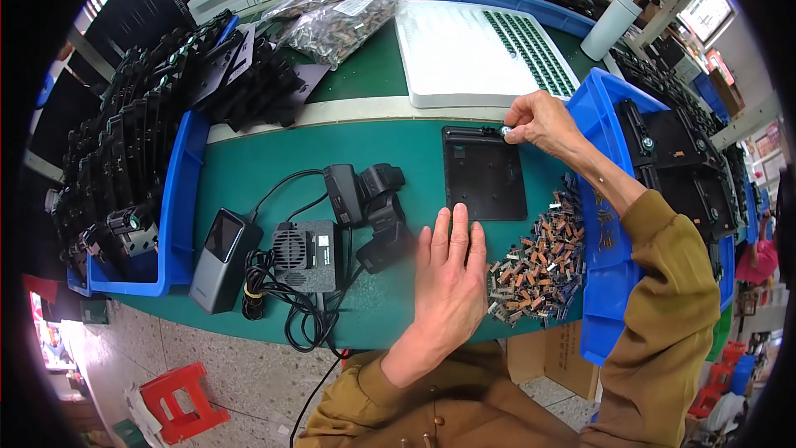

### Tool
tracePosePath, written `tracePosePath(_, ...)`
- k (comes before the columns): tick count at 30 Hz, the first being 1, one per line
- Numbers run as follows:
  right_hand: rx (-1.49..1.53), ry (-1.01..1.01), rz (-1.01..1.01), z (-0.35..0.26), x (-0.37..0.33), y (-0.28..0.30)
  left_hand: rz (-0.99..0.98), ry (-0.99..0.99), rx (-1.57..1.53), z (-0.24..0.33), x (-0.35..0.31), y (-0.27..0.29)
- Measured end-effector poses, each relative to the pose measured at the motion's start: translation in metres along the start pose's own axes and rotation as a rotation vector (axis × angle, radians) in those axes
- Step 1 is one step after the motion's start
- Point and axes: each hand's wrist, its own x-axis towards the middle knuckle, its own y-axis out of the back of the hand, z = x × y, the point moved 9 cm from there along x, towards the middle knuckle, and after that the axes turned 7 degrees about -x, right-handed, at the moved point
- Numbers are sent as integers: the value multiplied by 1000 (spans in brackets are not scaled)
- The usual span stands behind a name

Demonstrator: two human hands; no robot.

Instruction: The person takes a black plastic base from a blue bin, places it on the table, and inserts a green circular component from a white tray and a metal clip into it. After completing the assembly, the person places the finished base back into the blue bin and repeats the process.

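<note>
A flat black plastic plate, with a raised ridge along its far edge, lies on the green table mat. My right hand is at the plate's far right corner, thumb and fingers pinched on a small shiny round part. Whether that part touches the plate is unclear. My left hand lies palm down with fingers stretched out, fingertips at the plate's near edge and holding nothing. Right of it spreads a pile of small metal-and-orange components.
Blue bins of black plates stand at left and right. Behind are a white tray with green parts and a clear bag of components. A grey power bank, vented box and cables occupy the left.
</note>
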Motion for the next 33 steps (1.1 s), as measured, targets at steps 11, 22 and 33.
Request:
tracePosePath(11,-120,247,89,-27,-8,6,-1,8,-27,0,0,-1)
tracePosePath(22,-143,249,134,-29,-10,6,-16,21,-12,-2,-1,-3)
tracePosePath(33,-315,318,115,-42,-11,9,-16,13,-10,0,0,-2)
